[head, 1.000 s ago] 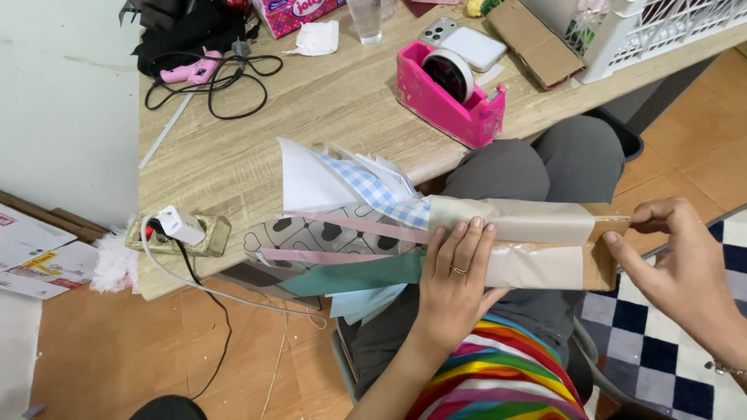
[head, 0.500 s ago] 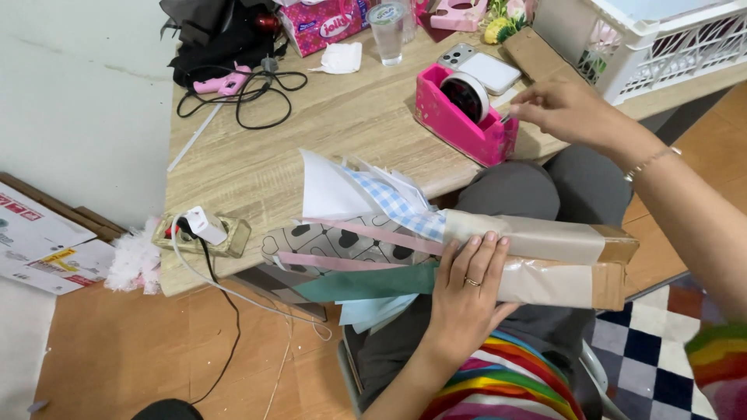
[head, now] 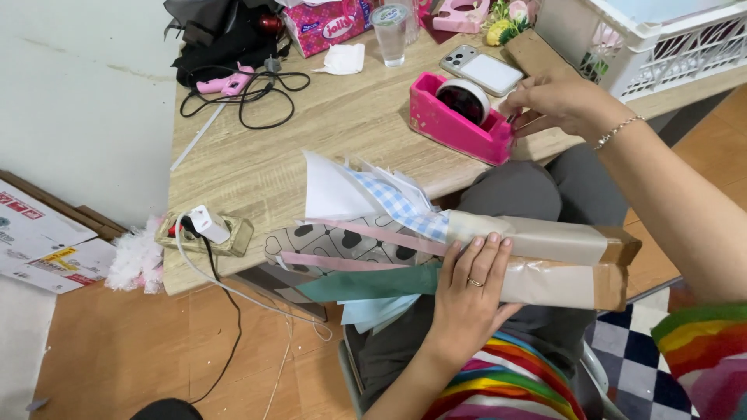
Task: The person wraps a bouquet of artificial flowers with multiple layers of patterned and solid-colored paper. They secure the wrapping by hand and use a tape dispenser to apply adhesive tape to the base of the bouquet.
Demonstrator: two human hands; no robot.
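**A:** Across the lap, just below the desk (head: 311, 148) edge, there's a long cardboard box (head: 560, 257) wrapped in clear tape, with a bunch of paper sheets (head: 366, 225) fanning out of its left end: white, blue gingham, a heart print, pink strips, teal. The left hand (head: 471, 292) lies on top of it, fingers spread flat and pressing down, ring on one finger, not really curled around it.

**B:** and the other hand?

**A:** The right hand (head: 552, 101) is up on the desk at the pink tape dispenser (head: 459, 124), fingers pinched together right at its cutter end. Can't tell whether there's actually tape between them, too small to see.

**B:** anything else up there?

**A:** A phone (head: 486, 70) just behind the dispenser, a plastic cup (head: 389, 31), a crumpled tissue (head: 342, 58), black cables (head: 249, 97), and a white crate (head: 661, 39) at the right.
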